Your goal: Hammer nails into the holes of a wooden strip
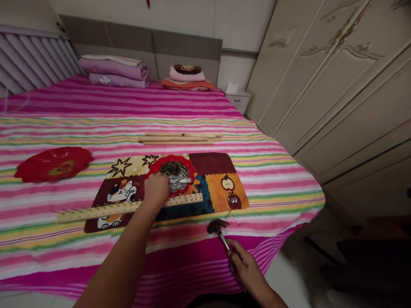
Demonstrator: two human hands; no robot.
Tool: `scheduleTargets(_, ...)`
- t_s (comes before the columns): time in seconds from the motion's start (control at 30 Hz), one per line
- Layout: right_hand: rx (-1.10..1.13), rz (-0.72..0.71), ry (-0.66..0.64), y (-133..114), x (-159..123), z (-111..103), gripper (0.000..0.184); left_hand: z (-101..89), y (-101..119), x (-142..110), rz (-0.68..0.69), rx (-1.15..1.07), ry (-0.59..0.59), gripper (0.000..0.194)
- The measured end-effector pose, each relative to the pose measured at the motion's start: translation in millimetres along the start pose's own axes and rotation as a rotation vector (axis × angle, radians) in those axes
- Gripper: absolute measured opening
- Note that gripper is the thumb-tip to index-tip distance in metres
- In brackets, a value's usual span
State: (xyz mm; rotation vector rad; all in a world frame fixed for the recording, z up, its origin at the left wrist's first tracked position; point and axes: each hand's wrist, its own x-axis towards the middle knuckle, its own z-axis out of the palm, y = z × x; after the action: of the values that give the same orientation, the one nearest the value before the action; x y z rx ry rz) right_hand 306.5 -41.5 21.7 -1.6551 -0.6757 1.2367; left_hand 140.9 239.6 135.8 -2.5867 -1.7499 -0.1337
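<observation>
My left hand (157,188) is at the left side of a red scalloped plate (192,169) heaped with loose nails (176,173). Its fingers look curled in; the tips, and anything between them, are hidden. My right hand (240,261) grips a claw hammer (221,233) by the handle, its head just in front of the patterned mat (224,205). Across the mat, under my left forearm, lies a long wooden strip (102,210) with a row of nails standing up along it and a row of dark spots or holes.
More wooden strips (180,139) lie behind the mat on the striped bedspread (276,188). An upturned-rimmed red dish (54,164) rests at the left. Folded bedding (115,70) is stacked by the headboard. A wardrobe (321,85) stands along the right, beyond the bed's edge.
</observation>
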Motion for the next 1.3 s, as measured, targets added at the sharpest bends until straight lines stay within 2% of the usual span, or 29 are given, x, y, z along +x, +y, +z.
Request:
scheduleTargets(0.13,0.003,-0.002,-0.016,6,3,-1,0.051,-4.3,-6,5,0.066,0.005,-0.06,0.022)
scheduleTargets(0.3,0.025,0.002,-0.021,10,5,0,0.054,-10.1,-8,8,0.069,0.032,-0.153,0.017)
scheduleTargets(0.43,0.038,0.012,-0.014,11,6,3,0.055,-15.5,-17,8,0.046,-0.032,-0.113,0.017)
scheduleTargets(0.53,0.043,0.026,-0.004,8,6,4,0.056,-21.9,-27,4,-0.021,-0.249,-0.082,0.012)
scheduleTargets(0.63,0.049,0.045,0.017,3,3,5,0.056,-27.8,-32,-9,-0.103,-0.649,-0.073,0.009)
scheduleTargets(0.77,0.048,0.046,0.017,0,2,5,0.056,-30.6,-29,-31,-0.159,-1.221,-0.163,0.033)
scheduleTargets(0.87,0.051,0.031,0.019,2,2,6,0.055,-30.2,-23,-44,-0.249,-1.47,-0.237,0.045)
scheduleTargets(1.0,0.025,0.015,0.03,5,4,5,0.053,-28.6,-19,-55,-0.394,-1.651,-0.281,0.047)
scheduleTargets(1.17,0.014,0.025,0.02,5,5,3,0.057,-24.0,-15,-65,-0.405,-1.761,-0.298,0.037)
scheduleTargets(1.3,0.034,0.031,0.023,4,5,4,0.056,-18.6,-12,-70,-0.422,-1.779,-0.364,0.033)
